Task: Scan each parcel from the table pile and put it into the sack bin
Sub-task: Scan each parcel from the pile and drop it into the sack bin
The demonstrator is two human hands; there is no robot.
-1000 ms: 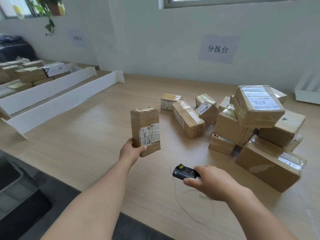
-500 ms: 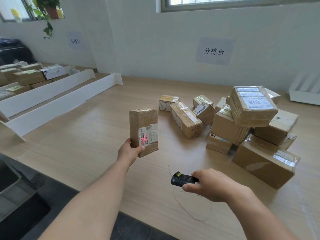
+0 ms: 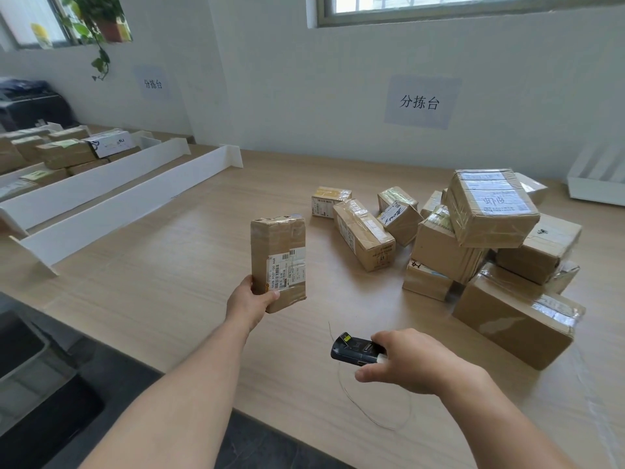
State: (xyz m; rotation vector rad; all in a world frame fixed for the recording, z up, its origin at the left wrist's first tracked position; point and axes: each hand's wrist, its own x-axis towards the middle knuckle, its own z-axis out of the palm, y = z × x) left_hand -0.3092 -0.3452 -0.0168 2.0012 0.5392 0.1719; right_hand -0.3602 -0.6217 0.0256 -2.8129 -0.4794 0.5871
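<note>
My left hand point(image 3: 249, 303) grips the lower end of a tall brown cardboard parcel point(image 3: 278, 252), held upright above the table with its white barcode label facing me. To the right and lower, my right hand point(image 3: 411, 362) holds a small black handheld scanner point(image 3: 355, 349), its front end pointing left toward the parcel. The pile of taped cardboard parcels point(image 3: 473, 238) lies on the wooden table point(image 3: 162, 272) at the right. A dark bin opening point(image 3: 47, 414) shows below the table's front edge at the lower left.
White divider boards point(image 3: 111, 211) form lanes at the left, with sorted parcels point(image 3: 64, 152) behind them. A thin wire point(image 3: 358, 407) loops on the table under my right hand. A white tray point(image 3: 597, 184) sits at the far right by the wall.
Half a second ago a red scanner light fell on the parcel's label; it is gone now. Both hands and the parcel have barely moved.
</note>
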